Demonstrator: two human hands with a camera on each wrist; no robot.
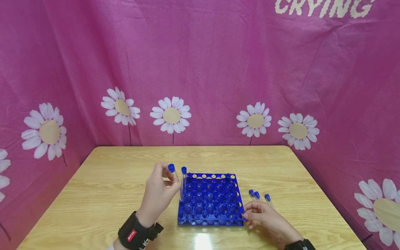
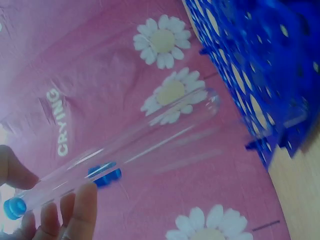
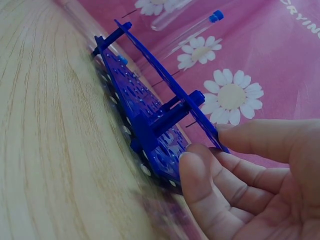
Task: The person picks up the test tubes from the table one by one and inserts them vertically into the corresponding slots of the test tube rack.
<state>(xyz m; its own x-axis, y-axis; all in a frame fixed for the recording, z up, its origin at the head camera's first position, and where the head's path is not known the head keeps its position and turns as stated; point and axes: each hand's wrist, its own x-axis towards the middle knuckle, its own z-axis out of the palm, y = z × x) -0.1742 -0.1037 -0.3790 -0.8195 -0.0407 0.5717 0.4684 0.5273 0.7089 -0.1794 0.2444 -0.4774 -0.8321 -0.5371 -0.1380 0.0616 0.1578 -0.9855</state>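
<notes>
My left hand (image 1: 158,192) pinches a clear test tube (image 2: 131,144) with a blue cap between thumb and fingers. That tube is tilted, and its rounded lower end is in the air beside the blue test tube rack (image 1: 212,219). A second blue-capped test tube (image 1: 183,184) stands upright at the rack's left edge, just right of the held one. At the front right corner, my right hand (image 1: 264,217) grips the rack's top plate, with thumb above and fingers below in the right wrist view.
Three loose blue-capped tubes (image 1: 267,198) lie on the table to the right of the rack, partly hidden behind my right hand. The wooden table (image 1: 125,173) ends at a pink curtain (image 1: 212,69) printed with daisies.
</notes>
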